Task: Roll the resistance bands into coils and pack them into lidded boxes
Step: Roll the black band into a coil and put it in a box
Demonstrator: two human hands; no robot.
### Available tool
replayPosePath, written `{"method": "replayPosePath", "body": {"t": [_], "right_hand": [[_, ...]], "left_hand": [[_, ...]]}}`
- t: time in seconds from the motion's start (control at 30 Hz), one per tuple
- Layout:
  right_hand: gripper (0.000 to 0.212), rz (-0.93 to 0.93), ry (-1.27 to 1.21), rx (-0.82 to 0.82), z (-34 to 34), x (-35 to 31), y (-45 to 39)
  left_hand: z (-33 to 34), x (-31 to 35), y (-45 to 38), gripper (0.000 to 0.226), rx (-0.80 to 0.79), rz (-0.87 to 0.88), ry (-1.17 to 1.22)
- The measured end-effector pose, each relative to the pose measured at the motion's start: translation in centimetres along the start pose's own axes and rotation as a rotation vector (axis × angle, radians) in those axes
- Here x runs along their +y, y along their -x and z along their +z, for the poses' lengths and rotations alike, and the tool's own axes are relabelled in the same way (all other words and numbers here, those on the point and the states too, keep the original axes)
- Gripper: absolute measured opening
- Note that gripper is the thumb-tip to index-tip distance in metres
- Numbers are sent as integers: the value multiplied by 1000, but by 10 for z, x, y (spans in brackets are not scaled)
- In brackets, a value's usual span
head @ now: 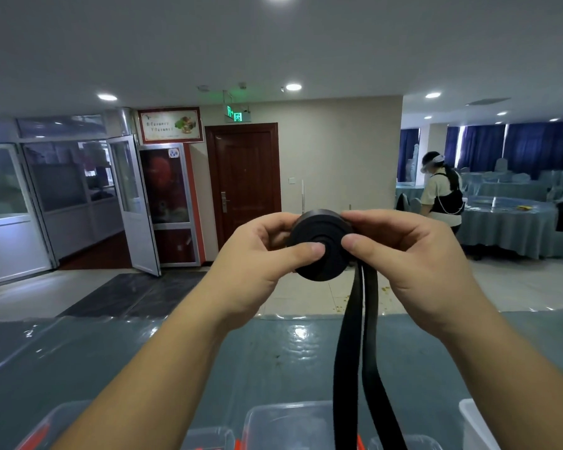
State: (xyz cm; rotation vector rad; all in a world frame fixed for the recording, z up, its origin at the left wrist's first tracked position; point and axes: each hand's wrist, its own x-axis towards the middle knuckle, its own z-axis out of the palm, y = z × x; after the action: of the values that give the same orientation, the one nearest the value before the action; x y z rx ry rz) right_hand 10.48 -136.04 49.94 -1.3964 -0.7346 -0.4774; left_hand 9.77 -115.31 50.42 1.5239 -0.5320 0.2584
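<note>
A black resistance band (319, 245) is partly rolled into a thick coil held up in front of me above the table. My left hand (260, 258) pinches the coil from the left, thumb pressed on its face. My right hand (413, 254) grips it from the right, thumb on the face too. Two loose black strands (351, 345) hang from the coil down past the table edge. Clear plastic boxes (283, 423) with orange clasps stand at the bottom of the view, partly hidden by my arms.
The table (111, 358) has a grey-blue cloth under glossy plastic. A white container edge (475, 420) shows at bottom right. Beyond lie a tiled floor, a brown door (244, 177), glass doors at left, and a person (442, 193) by round tables at right.
</note>
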Motion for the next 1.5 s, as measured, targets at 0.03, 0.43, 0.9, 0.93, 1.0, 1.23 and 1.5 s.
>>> {"method": "replayPosePath", "body": {"t": [0.03, 0.43, 0.9, 0.93, 1.0, 1.23, 1.5], "right_hand": [[31, -6, -32, 31, 1, 1, 0], [29, 30, -23, 31, 2, 7, 1], [30, 68, 47, 24, 1, 12, 4], [30, 80, 81, 0, 0, 10, 5], [30, 82, 94, -6, 0, 10, 5], [27, 88, -64, 91, 4, 8, 3], [31, 86, -108, 82, 6, 6, 7]], "left_hand": [[2, -1, 0, 36, 23, -3, 65], [5, -10, 2, 41, 67, 16, 107], [-1, -15, 1, 34, 62, -56, 71], [-2, -12, 1, 31, 46, -57, 7], [-4, -8, 0, 27, 32, -49, -22], [3, -13, 1, 41, 90, -65, 150], [2, -9, 1, 41, 57, -32, 104]]}}
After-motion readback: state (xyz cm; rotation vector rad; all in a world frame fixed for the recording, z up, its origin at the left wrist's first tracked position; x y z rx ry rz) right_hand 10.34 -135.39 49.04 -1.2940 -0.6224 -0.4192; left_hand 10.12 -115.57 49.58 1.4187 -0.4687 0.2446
